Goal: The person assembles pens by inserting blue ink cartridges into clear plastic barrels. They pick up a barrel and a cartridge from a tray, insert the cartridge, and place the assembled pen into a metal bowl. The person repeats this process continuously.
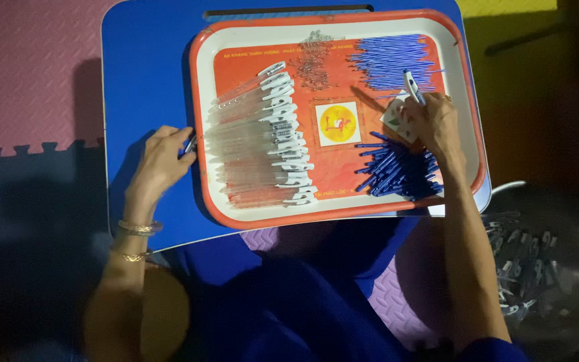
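My left hand [162, 157] rests on the blue lap table [142, 74] just left of the tray, fingers closed on a small blue pen part [189, 143]. My right hand [433, 121] is inside the red-rimmed tray [202, 121], holding a pen [412, 86] with a white and blue body upright. It hovers over a small white card [397, 117]. A row of clear pen barrels with white clips [269, 137] fills the tray's left side. A heap of dark blue caps [397, 171] lies below my right hand.
Thin blue refills [393, 59] lie in the tray's far right corner, with a pile of small metal springs [313, 60] beside them. A metal bowl [551, 268] with finished pens stands on the floor at the right. Pink and dark foam mats [28, 74] surround the table.
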